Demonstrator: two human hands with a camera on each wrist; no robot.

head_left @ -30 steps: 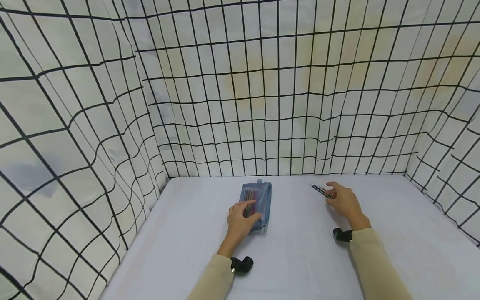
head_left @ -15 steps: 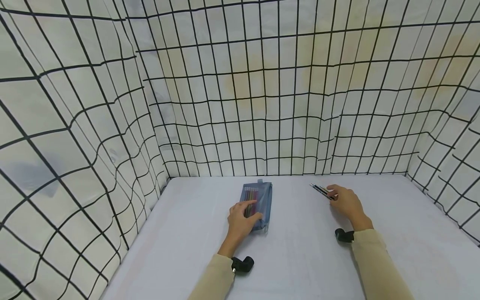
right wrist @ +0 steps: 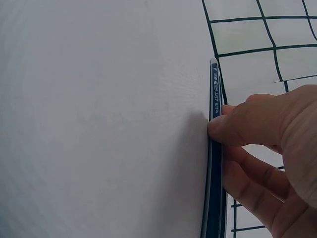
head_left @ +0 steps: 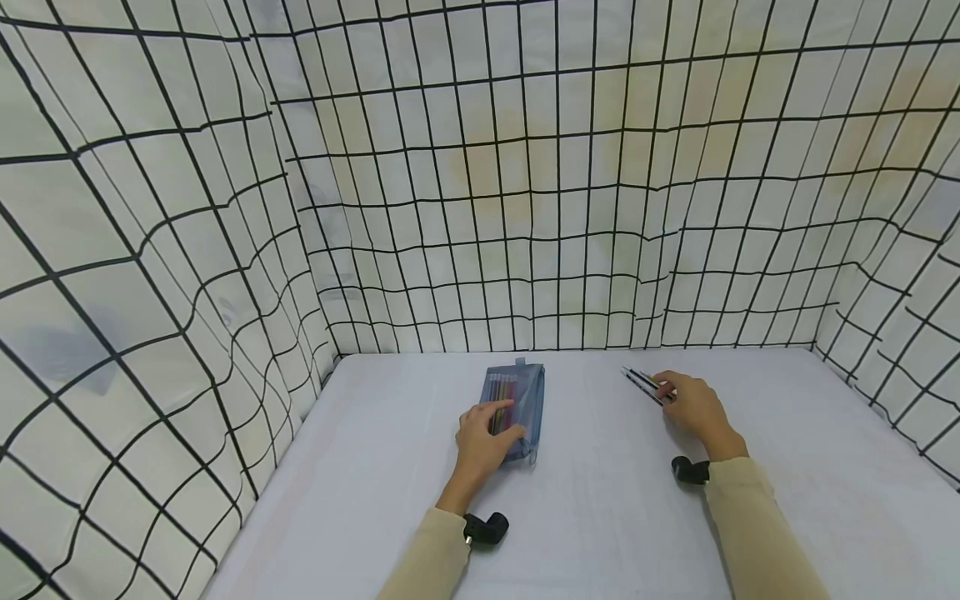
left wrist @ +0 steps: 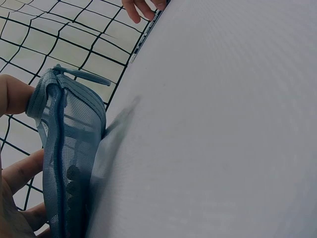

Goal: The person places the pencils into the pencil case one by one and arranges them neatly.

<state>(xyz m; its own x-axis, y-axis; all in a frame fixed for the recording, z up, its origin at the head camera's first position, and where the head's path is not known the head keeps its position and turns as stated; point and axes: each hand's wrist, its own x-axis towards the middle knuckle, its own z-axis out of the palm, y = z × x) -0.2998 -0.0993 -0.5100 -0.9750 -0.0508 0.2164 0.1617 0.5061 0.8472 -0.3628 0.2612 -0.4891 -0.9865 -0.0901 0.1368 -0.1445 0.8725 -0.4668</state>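
A blue mesh pencil case (head_left: 532, 396) lies on the white table, with several coloured pencils (head_left: 501, 388) showing through its top. My left hand (head_left: 482, 435) rests on the near part of the case, index finger stretched across it and thumb at its near end. In the left wrist view the zip runs along the side of the pencil case (left wrist: 62, 148). Off to the right, my right hand (head_left: 696, 408) pinches a few dark pencils between thumb and fingers, low over the tabletop. The right wrist view shows a dark blue pencil (right wrist: 215, 91) with printing and a whitish end.
Black netting (head_left: 555, 200) over pale sheeting rises behind the table and on both sides. White cloth (head_left: 592, 500) covers the table between and around the arms. A black wrist camera (head_left: 487, 528) sits on the left wrist, another black camera (head_left: 688, 471) on the right.
My right hand has shifted slightly right and toward me with the pencils, whose far ends now fan apart a little. The left hand and pencil case stay in place.
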